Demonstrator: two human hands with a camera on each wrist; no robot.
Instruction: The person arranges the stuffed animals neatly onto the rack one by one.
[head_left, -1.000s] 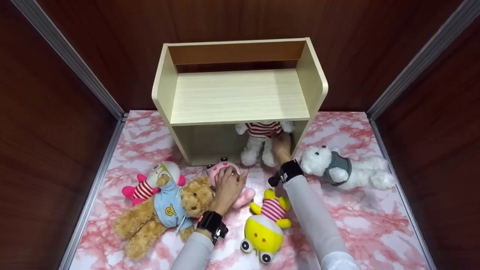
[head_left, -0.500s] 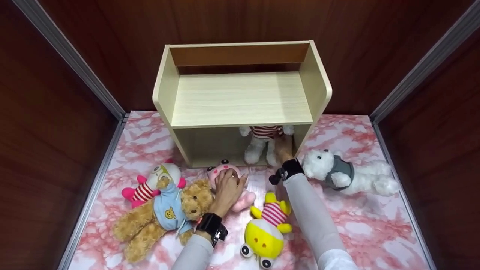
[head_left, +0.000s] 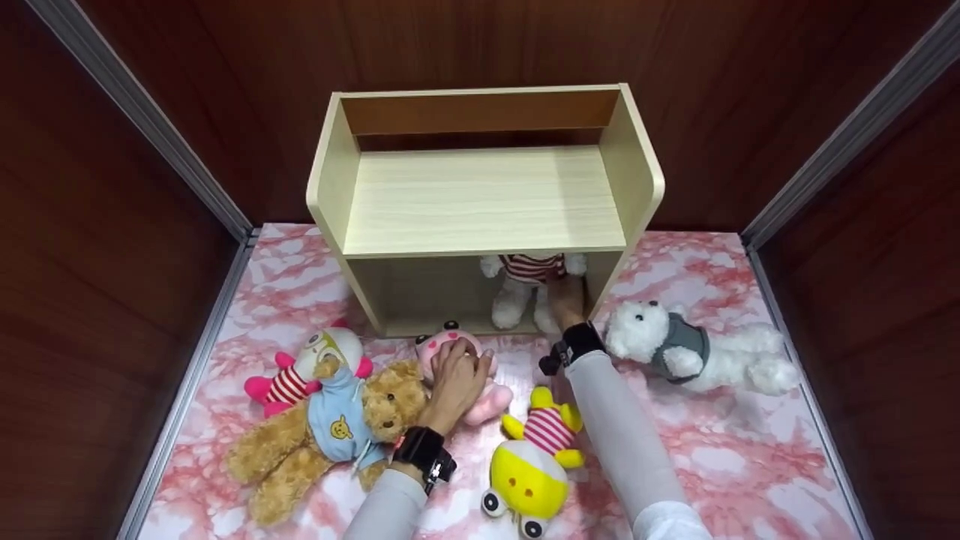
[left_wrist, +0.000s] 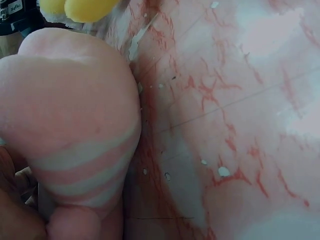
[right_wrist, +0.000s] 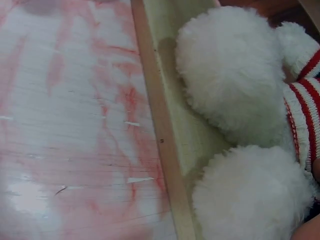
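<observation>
My left hand [head_left: 457, 381] lies over a pink plush toy [head_left: 489, 403] with dark round eyes and grips it, on the floor before the shelf. In the left wrist view the toy's rounded pink bottom and striped shirt [left_wrist: 82, 172] fill the left side. Inside the lower compartment of the shelf [head_left: 484, 199], a white plush toy [head_left: 511, 301] in a red-and-white striped sweater sits upright. At its right side my right hand [head_left: 568, 296] holds the sweater; the toy's head is hidden under the upper board. Its fluffy feet [right_wrist: 230, 70] rest on the bottom board.
A brown teddy bear [head_left: 341, 420] in a blue hoodie lies left of my left hand, over a pink-and-white plush [head_left: 289, 382]. A yellow frog plush [head_left: 529, 472] lies between my forearms. To the right lies a white plush dog [head_left: 682, 345] in a grey vest. Dark walls enclose three sides.
The view shifts slightly, so the shelf and toys sit a little lower in the picture. Both hands stay on their toys.
</observation>
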